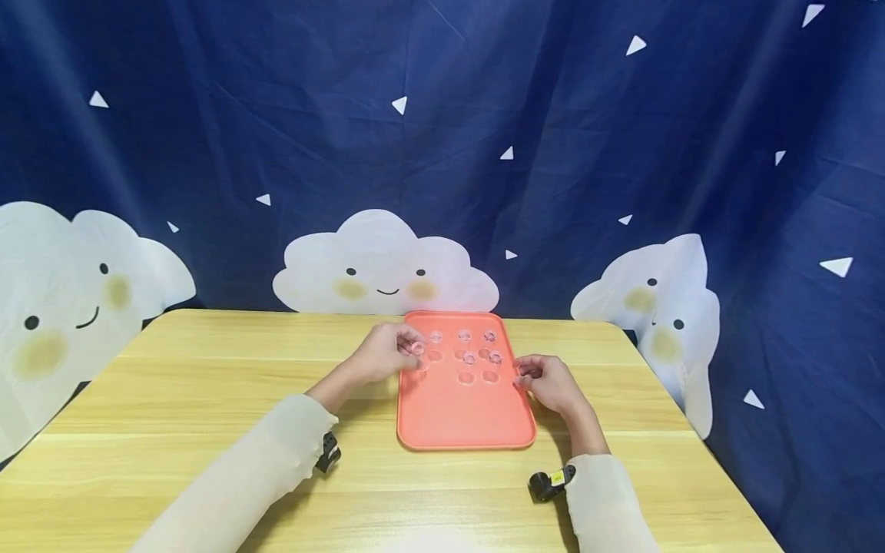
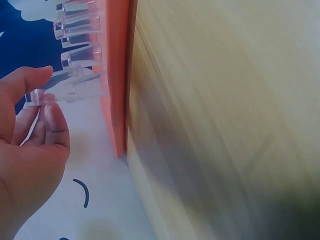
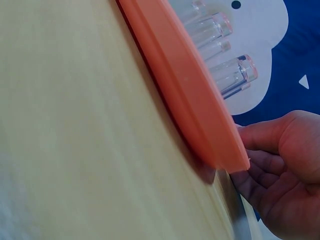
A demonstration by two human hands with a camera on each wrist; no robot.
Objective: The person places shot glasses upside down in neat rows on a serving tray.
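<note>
A coral-coloured tray [image 1: 465,418] lies on the table with several clear small cups [image 1: 490,376] standing on its far half. At the tray's left edge, my left hand [image 1: 380,352] pinches the top end of a clear cup [image 2: 82,90] between thumb and curled fingers. That cup's lower end reaches down to the tray in the left wrist view. On the opposite side, my right hand [image 1: 551,384] grips the tray's rim, thumb on one side and fingers on the other. Beside it stand other clear cups [image 3: 232,77], thick ends upward.
The wooden table [image 1: 276,491] carries the tray near its far edge. Behind it hangs a dark blue cloth [image 1: 332,138] with white clouds and triangles. Each wrist wears a small black camera [image 1: 549,484].
</note>
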